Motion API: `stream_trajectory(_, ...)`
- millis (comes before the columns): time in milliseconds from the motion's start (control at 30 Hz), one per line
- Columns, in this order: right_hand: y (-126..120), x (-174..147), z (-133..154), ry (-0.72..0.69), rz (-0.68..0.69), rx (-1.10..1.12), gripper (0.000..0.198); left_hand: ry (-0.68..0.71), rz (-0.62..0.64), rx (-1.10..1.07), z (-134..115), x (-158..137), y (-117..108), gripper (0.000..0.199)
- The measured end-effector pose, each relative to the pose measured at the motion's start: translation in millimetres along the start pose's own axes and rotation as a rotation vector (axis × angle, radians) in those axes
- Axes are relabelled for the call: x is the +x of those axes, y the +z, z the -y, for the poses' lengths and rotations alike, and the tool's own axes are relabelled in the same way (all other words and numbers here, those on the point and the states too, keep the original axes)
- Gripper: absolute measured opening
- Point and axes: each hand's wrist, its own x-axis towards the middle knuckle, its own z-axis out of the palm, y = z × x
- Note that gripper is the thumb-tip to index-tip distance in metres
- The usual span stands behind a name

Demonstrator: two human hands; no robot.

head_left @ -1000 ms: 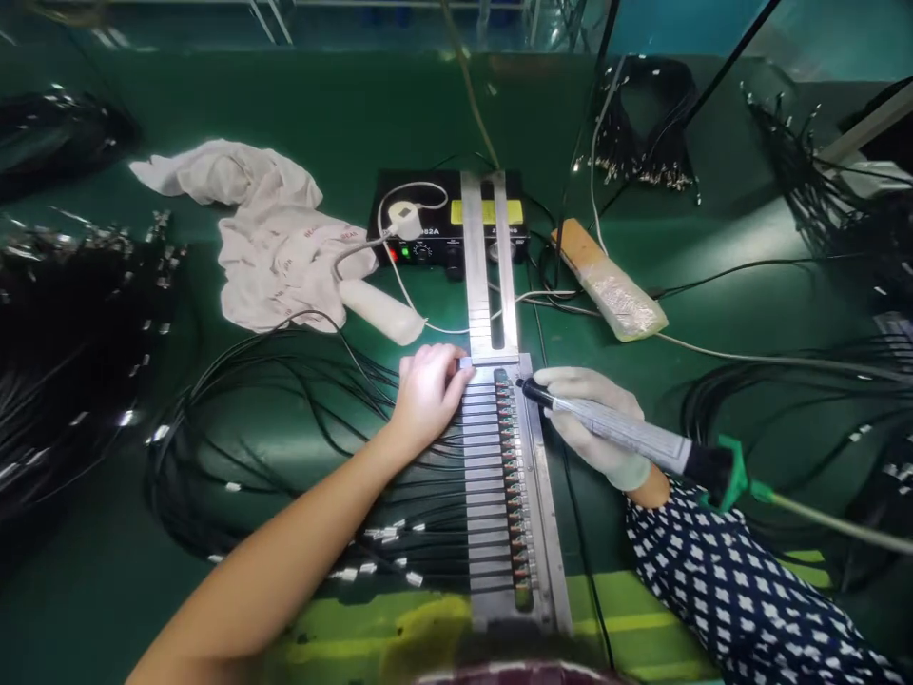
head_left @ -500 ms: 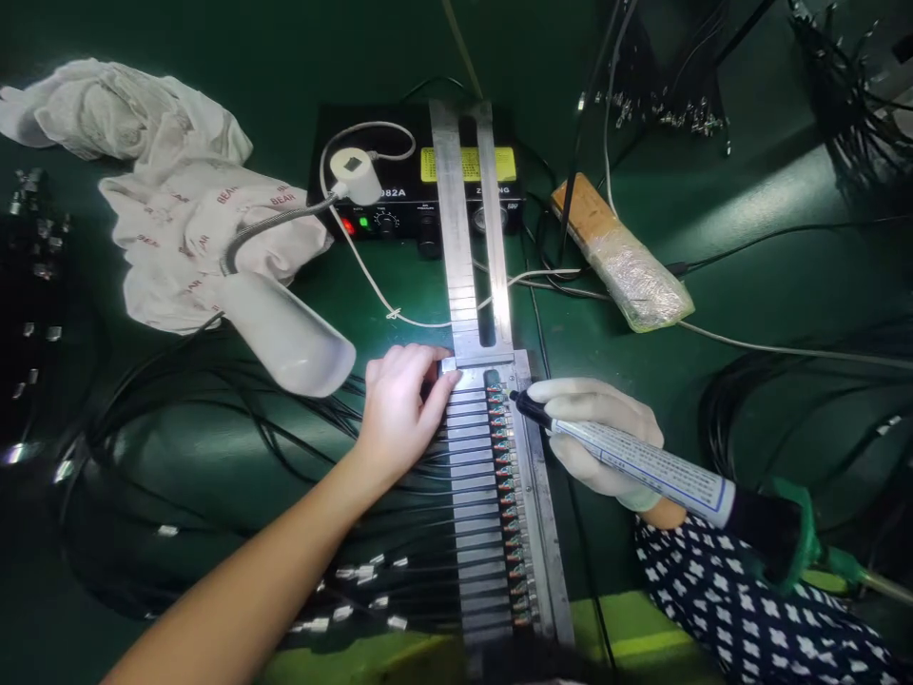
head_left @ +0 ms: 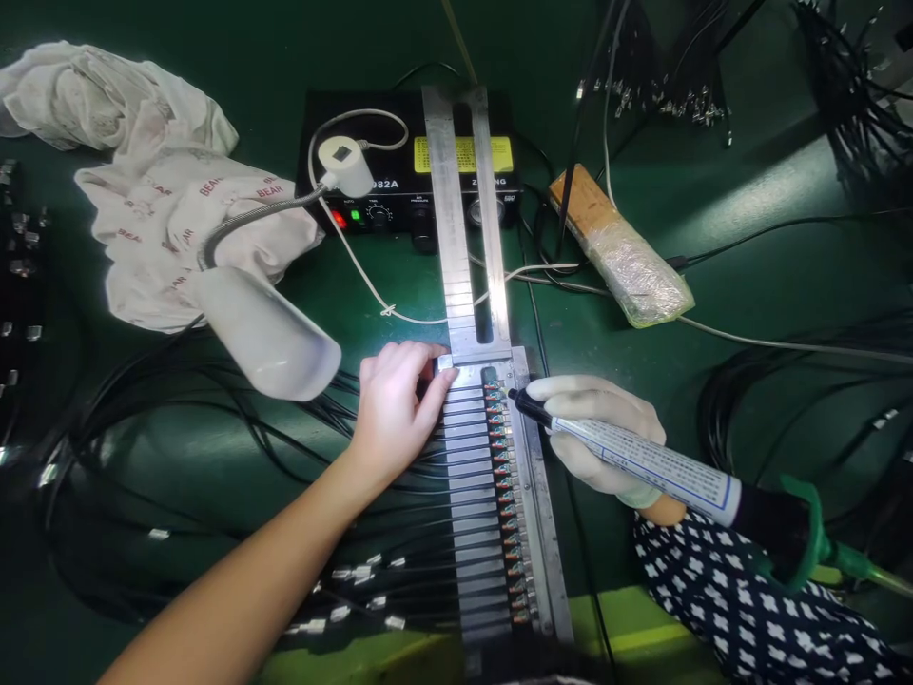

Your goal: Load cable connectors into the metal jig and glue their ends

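My bare left hand (head_left: 392, 409) pinches the upper left corner of a slotted metal cable jig (head_left: 540, 514), thumb on top and fingers curled partly out of sight. Black cables lie side by side in the jig's slots, and their small connector ends with green and orange parts (head_left: 501, 443) line up along its right side. In my right hand (head_left: 606, 404), gloved in white, is a glue dispensing syringe (head_left: 652, 466) with a printed label, a black tip and a green rear fitting. Its tip hovers at or just above the topmost connectors; contact cannot be made out.
Behind the jig sits a black dispenser box (head_left: 399, 205), with a slotted metal bar (head_left: 443, 190) reaching across it. A white lamp (head_left: 271, 333) on a bendy neck stands left, near a crumpled white cloth (head_left: 178, 214). A wrapped block (head_left: 620, 247) and cable bundles (head_left: 856, 105) lie right.
The view has shifted slightly, so the lamp, cloth and box appear a little further left and up. Both hands keep their holds, and the syringe tip remains by the top connectors.
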Motion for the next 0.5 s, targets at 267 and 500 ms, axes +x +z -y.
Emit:
stream_trajectory(267,-0.2,-1.8,-2.0,-0.025,-0.003,0.014,0.030,-0.004,0.004,0.012,0.0,0.1,-0.3,0.020)
stream_trajectory(500,0.0,-1.9,-1.8,-0.010,-0.014,0.009,0.030,0.001,-0.004,0.019,-1.2,-0.1,-0.5,0.018)
